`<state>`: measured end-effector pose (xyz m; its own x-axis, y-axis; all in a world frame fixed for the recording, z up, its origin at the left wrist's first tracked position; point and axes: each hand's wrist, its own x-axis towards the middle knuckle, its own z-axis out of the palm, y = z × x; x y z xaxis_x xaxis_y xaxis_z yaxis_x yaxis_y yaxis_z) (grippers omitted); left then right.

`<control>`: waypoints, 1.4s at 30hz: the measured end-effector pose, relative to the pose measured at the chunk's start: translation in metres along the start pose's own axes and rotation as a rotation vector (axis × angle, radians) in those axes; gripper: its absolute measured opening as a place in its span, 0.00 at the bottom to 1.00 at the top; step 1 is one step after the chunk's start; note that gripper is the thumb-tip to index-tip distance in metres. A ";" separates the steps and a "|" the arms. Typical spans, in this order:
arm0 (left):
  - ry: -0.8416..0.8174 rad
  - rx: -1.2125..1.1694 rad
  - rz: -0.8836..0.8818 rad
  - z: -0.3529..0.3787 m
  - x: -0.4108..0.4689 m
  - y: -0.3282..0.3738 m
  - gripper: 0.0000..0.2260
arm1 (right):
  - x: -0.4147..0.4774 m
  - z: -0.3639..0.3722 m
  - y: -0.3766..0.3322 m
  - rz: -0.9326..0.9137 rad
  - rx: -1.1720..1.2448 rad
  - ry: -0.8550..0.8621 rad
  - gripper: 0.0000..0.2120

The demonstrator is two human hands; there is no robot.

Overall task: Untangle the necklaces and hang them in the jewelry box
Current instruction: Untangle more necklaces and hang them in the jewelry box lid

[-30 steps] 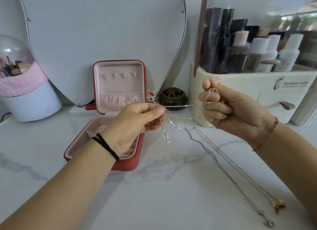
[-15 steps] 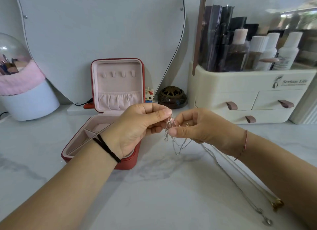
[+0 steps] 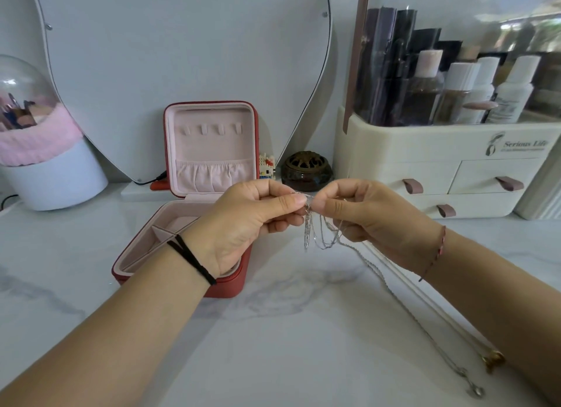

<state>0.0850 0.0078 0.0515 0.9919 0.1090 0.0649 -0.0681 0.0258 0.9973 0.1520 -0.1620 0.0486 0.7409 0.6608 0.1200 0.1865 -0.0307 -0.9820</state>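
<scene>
Above the worktop, beside the open jewelry box, my left hand and right hand each pinch the tangled necklaces, knot raised so loose strands hang clear.

A home dressing table: heart-shaped mirror, cosmetics organizer, marble top.

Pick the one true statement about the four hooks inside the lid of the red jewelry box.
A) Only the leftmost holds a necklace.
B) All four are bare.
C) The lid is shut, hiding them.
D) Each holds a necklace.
B: the four small hooks in the open pink-lined lid of the red jewelry box carry nothing; the left hand and right hand both pinch the tangled silver necklace chains in front of it.
</scene>
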 end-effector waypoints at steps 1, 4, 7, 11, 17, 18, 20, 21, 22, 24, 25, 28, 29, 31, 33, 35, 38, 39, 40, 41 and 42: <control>0.008 0.007 -0.007 -0.001 0.001 -0.001 0.02 | 0.000 -0.001 -0.001 -0.003 0.031 0.004 0.05; 0.049 0.031 -0.028 -0.001 0.003 -0.004 0.04 | -0.001 -0.003 -0.004 -0.002 0.109 0.007 0.06; 0.084 0.031 -0.040 0.000 0.005 -0.005 0.04 | -0.001 -0.005 -0.007 0.000 0.184 -0.009 0.06; 0.111 0.008 -0.054 -0.001 0.006 -0.004 0.04 | -0.001 -0.010 -0.008 -0.020 0.318 -0.015 0.09; 0.104 -0.022 -0.078 -0.002 0.005 -0.003 0.02 | -0.002 -0.018 -0.013 -0.091 0.468 -0.044 0.08; 0.105 -0.043 -0.084 -0.003 0.005 -0.002 0.02 | -0.002 -0.018 -0.014 -0.089 0.468 -0.042 0.08; 0.112 -0.094 -0.104 -0.003 0.005 0.000 0.05 | -0.001 -0.018 -0.013 -0.083 0.438 -0.025 0.08; 0.115 -0.123 -0.116 -0.004 0.005 0.001 0.06 | 0.000 -0.018 -0.012 -0.075 0.407 -0.011 0.08; 0.115 -0.153 -0.129 -0.004 0.006 0.002 0.07 | 0.000 -0.018 -0.011 -0.062 0.362 0.007 0.09; 0.108 -0.207 -0.152 -0.005 0.006 0.004 0.09 | 0.000 -0.017 -0.010 -0.043 0.191 0.060 0.12; 0.101 -0.228 -0.159 -0.006 0.006 0.005 0.10 | -0.001 -0.016 -0.009 -0.046 0.065 0.097 0.13; 0.051 -0.288 -0.178 -0.008 0.006 0.005 0.13 | 0.000 -0.010 -0.005 -0.098 -0.203 0.154 0.12; 0.028 -0.307 -0.183 -0.008 0.005 0.006 0.13 | 0.000 -0.008 -0.003 -0.114 -0.229 0.149 0.12; -0.027 -0.338 -0.185 -0.006 0.005 0.005 0.11 | -0.001 -0.005 -0.001 -0.148 -0.259 0.127 0.11; -0.079 -0.345 -0.176 -0.004 0.005 0.004 0.12 | -0.002 -0.001 -0.001 -0.193 -0.297 0.098 0.11; -0.106 -0.348 -0.173 -0.003 0.004 0.003 0.14 | -0.002 0.003 0.001 -0.228 -0.322 0.094 0.12; -0.109 -0.390 -0.163 -0.003 0.004 0.003 0.14 | -0.001 0.004 0.003 -0.246 -0.320 0.146 0.10; -0.114 -0.403 -0.154 -0.003 0.004 0.004 0.14 | -0.001 0.003 0.003 -0.248 -0.310 0.174 0.10; -0.124 -0.413 -0.147 -0.003 0.004 0.004 0.15 | -0.001 0.003 0.003 -0.253 -0.307 0.202 0.11; -0.137 -0.413 -0.141 -0.003 0.003 0.005 0.17 | 0.000 0.003 0.004 -0.261 -0.309 0.232 0.11; -0.150 -0.406 -0.138 -0.002 0.003 0.005 0.18 | 0.000 0.002 0.004 -0.271 -0.310 0.257 0.11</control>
<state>0.0874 0.0100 0.0568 0.9972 -0.0673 -0.0333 0.0587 0.4212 0.9051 0.1509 -0.1605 0.0446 0.7669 0.4707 0.4363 0.5497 -0.1309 -0.8251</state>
